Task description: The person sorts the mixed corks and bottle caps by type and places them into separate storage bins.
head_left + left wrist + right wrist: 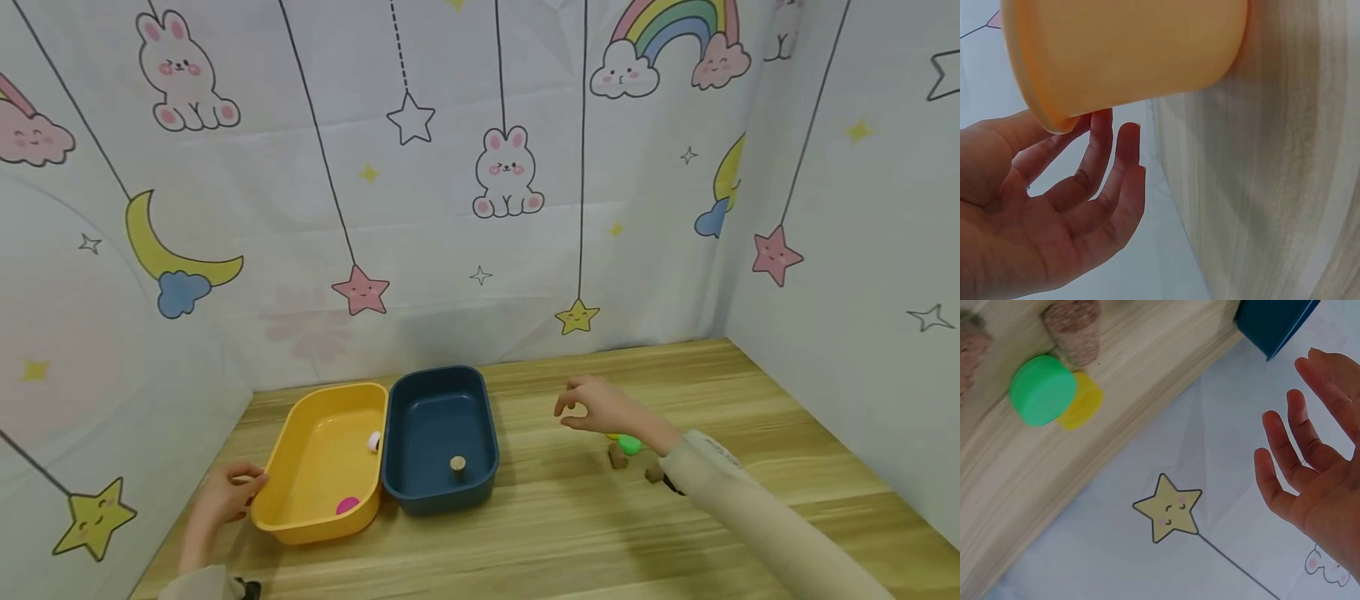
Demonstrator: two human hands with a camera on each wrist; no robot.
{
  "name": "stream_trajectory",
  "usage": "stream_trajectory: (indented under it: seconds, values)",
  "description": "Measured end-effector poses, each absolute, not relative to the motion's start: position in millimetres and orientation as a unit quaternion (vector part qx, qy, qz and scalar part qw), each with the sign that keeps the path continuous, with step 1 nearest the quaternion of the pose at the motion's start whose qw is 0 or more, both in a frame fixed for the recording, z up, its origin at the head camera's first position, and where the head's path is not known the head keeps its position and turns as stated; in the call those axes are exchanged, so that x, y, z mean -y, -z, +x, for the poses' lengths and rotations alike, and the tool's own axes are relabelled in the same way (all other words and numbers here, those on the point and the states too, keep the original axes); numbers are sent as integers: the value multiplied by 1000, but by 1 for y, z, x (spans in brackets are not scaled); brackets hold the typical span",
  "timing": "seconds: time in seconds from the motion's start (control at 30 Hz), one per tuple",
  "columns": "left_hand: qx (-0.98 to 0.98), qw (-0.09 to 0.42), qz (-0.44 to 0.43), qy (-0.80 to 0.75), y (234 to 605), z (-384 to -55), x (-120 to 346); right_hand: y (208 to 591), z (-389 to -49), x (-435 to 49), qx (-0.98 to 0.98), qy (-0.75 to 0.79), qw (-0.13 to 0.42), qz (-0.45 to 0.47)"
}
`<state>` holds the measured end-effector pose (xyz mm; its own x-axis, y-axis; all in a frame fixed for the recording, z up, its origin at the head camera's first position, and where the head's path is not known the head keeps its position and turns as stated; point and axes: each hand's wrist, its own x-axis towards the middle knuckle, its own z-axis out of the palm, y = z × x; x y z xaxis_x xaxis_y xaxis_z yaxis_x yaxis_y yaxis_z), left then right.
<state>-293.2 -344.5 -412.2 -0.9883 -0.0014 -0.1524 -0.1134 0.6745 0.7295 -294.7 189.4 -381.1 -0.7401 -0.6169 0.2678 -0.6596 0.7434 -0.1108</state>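
My left hand (227,490) is at the near left rim of a yellow bin (272,483), thumb at the rim and fingers against the outer wall. In the left wrist view, the fingers bend loosely beneath the bin's lip (1054,122). My right hand (600,406) hovers over the table right of a navy bin (442,502), fingers loosely bent and holding nothing. Below its wrist lie a green cap (1041,390), a yellow cap (1083,403) and brown corks (1075,328). A cork (458,464) is in the navy bin; a magenta cap (347,505) is in the yellow one.
A small white piece (374,442) lies by the right wall of the yellow bin. Both bins stand side by side on a wood-grain table (555,533). A white printed curtain (435,242) encloses the table's back and sides.
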Motion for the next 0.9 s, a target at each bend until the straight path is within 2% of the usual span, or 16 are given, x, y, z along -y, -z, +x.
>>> stream_trajectory:
  seconds: [0.9]
  values:
    - [-909,66,-37,-410,413,-292,346,394,-286,-237,948,-88,78,296]
